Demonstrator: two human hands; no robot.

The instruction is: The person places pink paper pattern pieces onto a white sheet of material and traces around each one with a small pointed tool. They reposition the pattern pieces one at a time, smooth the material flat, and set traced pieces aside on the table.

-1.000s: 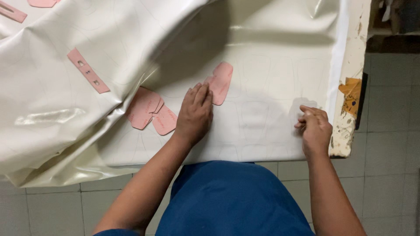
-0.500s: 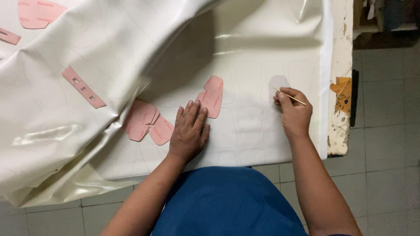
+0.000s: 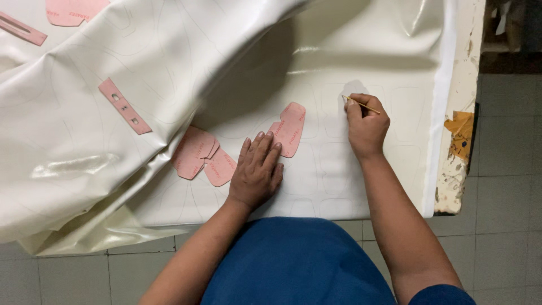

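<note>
Compared with a second ago, the right hand (image 3: 366,127) is no longer sitting at the near right edge of the desk (image 3: 460,164); it is now working further from the body, over the glossy cream-white sheet of synthetic leather (image 3: 316,169). Its grip is closed around a thin yellowish marking stick (image 3: 361,104), with the tip touching the sheet beside a pale template (image 3: 354,88). This suggests that the tracing is going on at a new spot, next to the faint outlines already drawn.

Nearest to the body, the left hand (image 3: 257,169) is lying flat and open on the sheet, holding nothing, only pressing the material down. Its fingertips are touching the lower end of a pink rounded cardboard pattern piece (image 3: 289,129). Just to the left, two overlapping pink pattern pieces (image 3: 200,155) are resting partly under a big raised fold of the sheet. Further away, a long pink strip with holes (image 3: 124,105) is lying on that fold.

At the far left, more pink pieces (image 3: 70,10) are being cut off by the frame. The pale template is mostly hidden by the right hand, so its shape is hard to make out, and the drawn lines are very faint.
</note>
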